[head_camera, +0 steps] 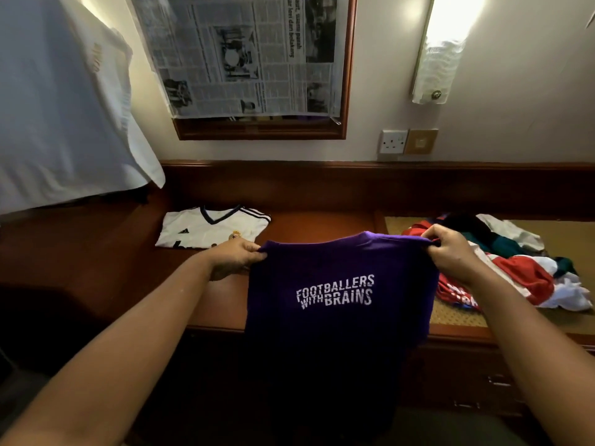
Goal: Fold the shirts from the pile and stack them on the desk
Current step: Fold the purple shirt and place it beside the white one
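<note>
Both bare arms reach forward, elbows low. Left hand (pixel 236 256) and right hand (pixel 449 249) are raised level, well apart, fingers curled and pinching the top corners of a purple shirt (pixel 338 294).

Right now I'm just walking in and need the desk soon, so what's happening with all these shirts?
A person is folding shirts. Their left hand and right hand pinch the top corners of a purple T-shirt printed "Footballers with Brains", holding it up so it hangs over the wooden desk front edge. One white football jersey already lies folded on the left. A pile of unfolded shirts waits on the right.
</note>
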{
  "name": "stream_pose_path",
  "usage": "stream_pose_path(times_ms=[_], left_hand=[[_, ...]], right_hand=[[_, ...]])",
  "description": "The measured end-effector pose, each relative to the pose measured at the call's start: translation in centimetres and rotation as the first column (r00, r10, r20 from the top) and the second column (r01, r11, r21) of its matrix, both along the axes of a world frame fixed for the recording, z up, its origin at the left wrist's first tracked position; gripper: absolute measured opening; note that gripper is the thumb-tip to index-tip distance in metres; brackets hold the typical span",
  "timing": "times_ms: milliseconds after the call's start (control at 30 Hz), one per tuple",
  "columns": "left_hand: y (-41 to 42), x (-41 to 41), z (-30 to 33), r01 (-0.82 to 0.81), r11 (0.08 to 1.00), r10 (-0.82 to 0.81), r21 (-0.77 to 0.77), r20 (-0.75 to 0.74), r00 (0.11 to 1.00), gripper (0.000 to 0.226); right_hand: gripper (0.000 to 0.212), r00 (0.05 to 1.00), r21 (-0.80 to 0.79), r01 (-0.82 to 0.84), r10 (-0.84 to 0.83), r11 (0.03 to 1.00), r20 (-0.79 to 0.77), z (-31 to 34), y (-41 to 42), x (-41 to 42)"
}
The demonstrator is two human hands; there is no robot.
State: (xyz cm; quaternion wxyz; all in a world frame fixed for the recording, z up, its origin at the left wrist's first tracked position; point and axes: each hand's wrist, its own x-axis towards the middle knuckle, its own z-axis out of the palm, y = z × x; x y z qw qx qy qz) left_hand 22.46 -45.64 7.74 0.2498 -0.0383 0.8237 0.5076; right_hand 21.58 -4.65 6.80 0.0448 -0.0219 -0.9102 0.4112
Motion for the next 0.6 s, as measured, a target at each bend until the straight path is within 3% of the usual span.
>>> stream_pose_path(times_ms=[133, 233, 300, 400, 500, 600], left_hand=[[0.8, -3.3, -2.3, -0.105, 0.99, 0.086, -0.09, -0.191, 0.978, 0.025], [0.8, -5.6, -3.5, -0.051, 0.991, 0.031, -0.126, -0.158, 0.987, 0.017], [0.4, -7.0, -4.0, 0.045, 0.979, -0.073, -0.199, -0.133, 0.988, 0.026], [-0.6, -8.9, -5.5, 0.167, 0.885, -0.24, -0.435, -0.119, 0.963, 0.048], [-1.8, -9.9, -7.8, 0.21, 0.776, -0.334, -0.595, -0.105, 0.937, 0.035], [-3.5, -10.3, -10.6, 0.136, 0.718, -0.301, -0.683, -0.128, 0.945, 0.028]], right_hand=[[0.02, 0.997, -0.01, -0.021, 0.022, 1.0, 0.079, -2.2, -0.1, -3.6], [0.026, 0.978, 0.007, -0.074, 0.071, 0.997, 0.196, -3.1, 0.1, -6.4], [0.037, 0.953, 0.044, -0.14, 0.123, 0.989, 0.277, -3.5, -0.1, -7.8], [0.036, 0.912, 0.004, -0.186, 0.171, 0.983, 0.374, -4.0, -0.9, -8.9], [0.013, 0.856, -0.122, -0.168, 0.206, 0.978, 0.474, -4.5, -2.0, -8.6], [0.02, 0.848, 0.003, -0.201, 0.173, 0.98, 0.5, -5.6, -2.8, -8.0]])
